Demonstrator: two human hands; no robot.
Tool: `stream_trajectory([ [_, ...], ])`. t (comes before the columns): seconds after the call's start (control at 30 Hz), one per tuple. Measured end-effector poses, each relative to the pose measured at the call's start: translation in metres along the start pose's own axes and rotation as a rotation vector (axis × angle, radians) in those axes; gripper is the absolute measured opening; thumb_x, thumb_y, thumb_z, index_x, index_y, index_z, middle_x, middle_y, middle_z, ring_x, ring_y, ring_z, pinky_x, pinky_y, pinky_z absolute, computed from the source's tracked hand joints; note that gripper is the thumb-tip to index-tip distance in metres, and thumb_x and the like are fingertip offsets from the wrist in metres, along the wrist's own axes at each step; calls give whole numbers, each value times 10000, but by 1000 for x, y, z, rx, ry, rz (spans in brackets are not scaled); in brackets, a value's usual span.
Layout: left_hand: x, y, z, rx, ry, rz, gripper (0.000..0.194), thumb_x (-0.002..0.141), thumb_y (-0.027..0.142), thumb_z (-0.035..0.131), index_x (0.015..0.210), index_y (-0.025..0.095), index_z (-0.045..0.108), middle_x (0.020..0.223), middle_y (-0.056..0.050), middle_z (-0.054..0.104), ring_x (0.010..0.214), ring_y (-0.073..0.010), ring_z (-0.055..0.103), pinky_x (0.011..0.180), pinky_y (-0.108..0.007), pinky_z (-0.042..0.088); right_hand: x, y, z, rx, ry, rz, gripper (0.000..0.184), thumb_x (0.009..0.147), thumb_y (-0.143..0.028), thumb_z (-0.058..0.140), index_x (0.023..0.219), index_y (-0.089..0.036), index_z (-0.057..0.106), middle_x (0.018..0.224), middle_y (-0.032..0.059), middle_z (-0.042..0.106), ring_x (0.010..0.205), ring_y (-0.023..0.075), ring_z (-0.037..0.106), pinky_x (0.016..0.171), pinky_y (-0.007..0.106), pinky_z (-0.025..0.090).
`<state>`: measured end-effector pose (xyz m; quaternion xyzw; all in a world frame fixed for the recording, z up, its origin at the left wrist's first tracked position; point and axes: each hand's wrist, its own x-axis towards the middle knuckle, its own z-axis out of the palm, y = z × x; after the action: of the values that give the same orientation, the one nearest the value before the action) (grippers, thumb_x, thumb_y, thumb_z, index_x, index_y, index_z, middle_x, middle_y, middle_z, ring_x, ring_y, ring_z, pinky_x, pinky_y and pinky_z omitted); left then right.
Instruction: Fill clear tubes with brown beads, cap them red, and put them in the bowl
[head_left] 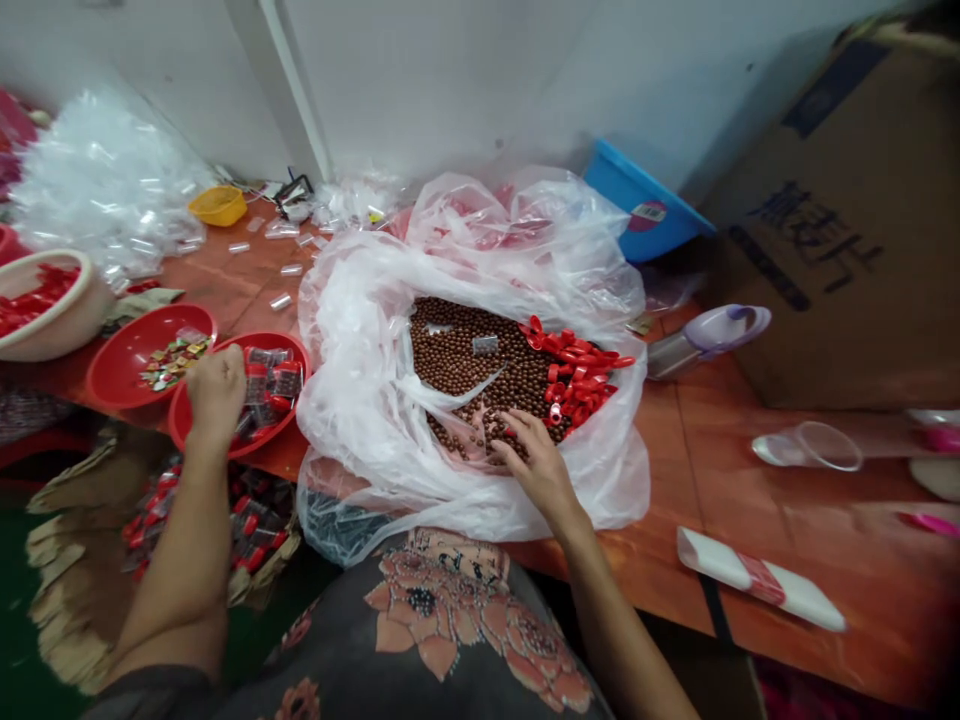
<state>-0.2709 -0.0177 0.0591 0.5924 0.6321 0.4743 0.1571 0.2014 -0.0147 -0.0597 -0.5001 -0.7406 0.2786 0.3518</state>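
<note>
My left hand (216,388) is closed over the left side of a red bowl (187,428); whatever its fingers hold is hidden. Filled clear tubes with red caps (274,385) lie in that bowl. My right hand (534,455) reaches into an open plastic bag (360,330), its thumb and fingers around a small clear plastic tube (489,430) at the surface of many brown balls (472,365). Another clear tube (485,345) lies on the balls. Loose red caps (581,375) are heaped at the bag's right side.
Left are a red bowl with small colourful pieces (112,370), a cream bowl of red parts (60,325) and a pile of clear tubes (105,180). A blue basin (645,205), carton (840,220), lilac-lidded bottle (705,335) and white packet (757,578) are right. Capped tubes fill a box below.
</note>
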Motion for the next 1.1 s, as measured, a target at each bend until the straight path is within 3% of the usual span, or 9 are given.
stream_trajectory([
  [0.1, 23, 34, 31, 296, 403, 201, 221, 942, 315, 522, 975, 266, 735, 1014, -98, 729, 1176, -281, 581, 855, -452, 368, 4, 13, -8, -47, 22, 52, 330, 960, -351, 524, 1236, -213, 642, 1259, 125, 594, 1198, 247, 577, 1067, 453, 468],
  [0.13, 32, 49, 54, 306, 380, 228, 262, 956, 308, 493, 1071, 264, 725, 1110, -101, 713, 1195, -285, 567, 899, -472, 362, 6, 16, -10, -76, 25, 64, 315, 964, -337, 512, 1206, -197, 656, 1220, 130, 607, 1162, 247, 591, 1050, 449, 479],
  [0.2, 49, 74, 113, 274, 136, 242, 281, 963, 297, 473, 1088, 251, 721, 1124, -93, 707, 1102, -259, 605, 901, -451, 413, 9, 20, -10, -162, 15, 81, 298, 961, -300, 506, 1174, -169, 668, 1166, 141, 620, 1108, 255, 606, 1017, 445, 495],
  [0.3, 68, 91, 217, 210, -355, 237, 241, 929, 263, 523, 996, 201, 745, 1014, -69, 729, 982, -212, 639, 909, -376, 473, 10, 22, -7, -318, -60, 83, 314, 937, -240, 521, 1209, -150, 649, 1193, 162, 615, 1099, 284, 598, 983, 463, 506],
  [0.4, 76, 83, 300, 241, -595, 146, 202, 878, 250, 597, 980, 191, 762, 984, -68, 726, 986, -214, 637, 934, -337, 467, 5, 21, -4, -399, -145, 63, 325, 919, -197, 531, 1223, -166, 642, 1221, 153, 619, 1086, 291, 594, 954, 474, 518],
  [0.47, 79, 72, 333, 210, -645, 41, 227, 829, 224, 659, 1028, 193, 762, 1043, -78, 724, 1049, -230, 627, 973, -330, 441, 1, 23, -4, -398, -156, 45, 307, 914, -175, 529, 1193, -181, 658, 1201, 140, 636, 1055, 282, 601, 936, 471, 528],
  [0.7, 81, 56, 368, 50, -636, -135, 209, 746, 205, 748, 948, 160, 775, 953, -83, 751, 940, -237, 651, 916, -335, 453, -9, 36, 2, -289, -55, -31, 317, 941, -179, 499, 1219, -227, 642, 1197, 115, 647, 1032, 269, 632, 893, 474, 570],
  [0.9, 66, 57, 395, -232, -604, -366, 280, 799, 210, 704, 1054, 95, 706, 776, -43, 688, 606, -132, 592, 609, -271, 511, -9, 34, 3, -125, -5, -23, 344, 953, -168, 463, 1260, -216, 611, 1234, 129, 608, 1133, 247, 621, 967, 447, 559],
  [1.1, 54, 67, 392, -531, -628, -517, 174, 792, 168, 707, 943, 84, 686, 800, -44, 680, 619, -89, 602, 636, -256, 547, -16, 27, -3, -54, 25, 47, 337, 944, -179, 489, 1262, -223, 593, 1208, 117, 591, 1144, 241, 598, 980, 440, 547],
])
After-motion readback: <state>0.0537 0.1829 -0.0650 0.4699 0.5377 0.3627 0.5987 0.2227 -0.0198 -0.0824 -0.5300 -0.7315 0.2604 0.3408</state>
